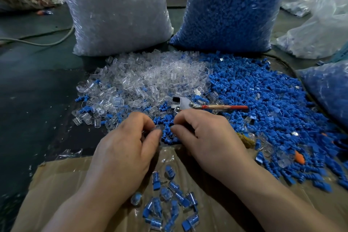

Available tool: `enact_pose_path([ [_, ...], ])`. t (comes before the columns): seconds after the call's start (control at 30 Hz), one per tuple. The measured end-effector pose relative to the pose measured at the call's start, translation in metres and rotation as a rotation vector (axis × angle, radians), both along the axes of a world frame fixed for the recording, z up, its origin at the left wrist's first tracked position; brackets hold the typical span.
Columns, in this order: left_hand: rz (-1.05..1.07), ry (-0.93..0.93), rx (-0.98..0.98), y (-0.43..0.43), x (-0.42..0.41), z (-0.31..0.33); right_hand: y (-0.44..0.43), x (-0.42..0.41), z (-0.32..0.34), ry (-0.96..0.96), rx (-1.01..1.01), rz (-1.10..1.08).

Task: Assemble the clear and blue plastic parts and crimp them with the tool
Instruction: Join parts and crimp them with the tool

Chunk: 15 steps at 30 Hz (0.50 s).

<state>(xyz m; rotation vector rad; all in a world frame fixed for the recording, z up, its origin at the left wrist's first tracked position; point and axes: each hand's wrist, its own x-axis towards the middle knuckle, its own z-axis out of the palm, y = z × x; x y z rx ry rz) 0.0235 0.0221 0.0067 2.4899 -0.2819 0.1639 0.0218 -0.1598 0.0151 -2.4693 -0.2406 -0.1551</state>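
Your left hand (128,137) pinches a clear part (156,128) at thumb and fingertips. Your right hand (203,137), close beside it, curls over loose blue parts (167,132); cannot tell if one is gripped. Tool (188,104) lies just beyond your right knuckles, untouched. Finished pieces (169,194) lie between your wrists. Risk: blue part enters skewed, both being small and half hidden by your fingers; crimping a half-seated pair would likely crack the clear shell.

Tops of clear-parts bag (116,15) and blue-parts bag (231,9) (upper edge) out of view.
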Motion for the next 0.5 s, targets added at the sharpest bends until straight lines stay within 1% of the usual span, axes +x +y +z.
enact_pose_path([
  [0.1,0.004,0.044,-0.175,0.001,0.000,-0.002,-0.001,-0.002,0.003,0.121,0.198,-0.054],
  [0.2,0.053,0.094,-0.415,0.001,0.000,-0.008,-0.002,-0.002,0.007,0.233,0.512,-0.088],
  [0.23,0.057,0.111,-0.474,0.002,0.000,-0.009,-0.003,-0.002,0.008,0.256,0.582,-0.094],
  [0.37,0.012,0.249,-0.580,0.007,0.001,-0.013,-0.007,-0.004,0.009,0.399,0.825,-0.077],
  [0.5,-0.032,0.376,-0.776,0.006,0.003,-0.018,-0.008,-0.005,0.010,0.547,1.039,-0.035],
])
